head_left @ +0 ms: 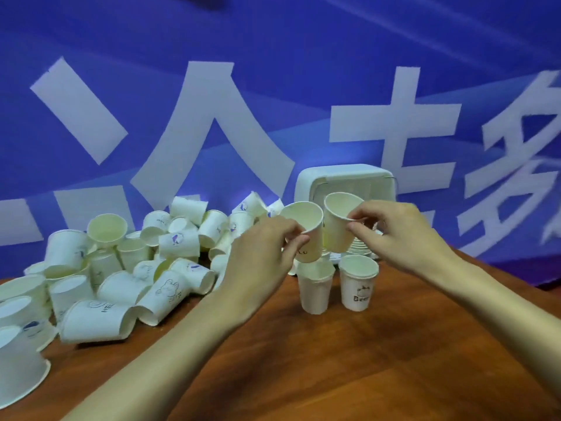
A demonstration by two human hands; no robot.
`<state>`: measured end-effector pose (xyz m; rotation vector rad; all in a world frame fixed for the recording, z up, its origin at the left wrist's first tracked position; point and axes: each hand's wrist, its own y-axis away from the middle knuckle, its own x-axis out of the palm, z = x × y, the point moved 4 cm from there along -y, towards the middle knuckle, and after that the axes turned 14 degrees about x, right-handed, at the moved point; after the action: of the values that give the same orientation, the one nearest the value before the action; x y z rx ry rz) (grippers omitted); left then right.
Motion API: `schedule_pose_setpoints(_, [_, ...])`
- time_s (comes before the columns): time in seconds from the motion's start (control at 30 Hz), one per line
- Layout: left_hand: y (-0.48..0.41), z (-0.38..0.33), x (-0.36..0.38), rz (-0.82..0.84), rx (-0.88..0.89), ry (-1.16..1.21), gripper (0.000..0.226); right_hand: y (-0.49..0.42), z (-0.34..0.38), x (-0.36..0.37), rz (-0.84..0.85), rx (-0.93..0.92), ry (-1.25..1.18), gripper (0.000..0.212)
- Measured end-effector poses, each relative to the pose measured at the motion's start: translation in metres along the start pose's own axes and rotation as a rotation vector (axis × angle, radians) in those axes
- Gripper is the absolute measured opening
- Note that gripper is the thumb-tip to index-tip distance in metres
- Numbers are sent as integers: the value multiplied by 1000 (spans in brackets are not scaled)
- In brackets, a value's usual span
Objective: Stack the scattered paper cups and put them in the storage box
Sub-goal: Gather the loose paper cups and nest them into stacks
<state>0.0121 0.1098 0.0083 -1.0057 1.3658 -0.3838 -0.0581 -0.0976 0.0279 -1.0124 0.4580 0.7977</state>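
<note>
Blue banner behind wooden table. Loose cup pile at 9 o'clock, storage box at 12. Left hand pinches left cup; right hand pinches right cup, above two upright stacks.

Storage box: lower half hidden behind the two raised cups and both hands. A stack of cups lying near the box shows only its rims under the right hand. Print on the left-held cup partly covered by fingers, unreadable. Cup pile runs off the picture's left edge at the table's left side. Backdrop lettering cropped at the right.
</note>
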Motion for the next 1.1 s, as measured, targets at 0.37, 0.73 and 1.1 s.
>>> schedule_pose_setpoints(0.37, [2,8,60,350,2,-94,21,16,-70,14,113,2,219,14])
schedule_pose_setpoints(0.73, [5,20,99,578,-96,33,32,13,-88,66,353,89,322,26])
schedule_pose_setpoints(1.1, [11,20,102,482,-97,22,29,10,-91,75,420,156,276,35])
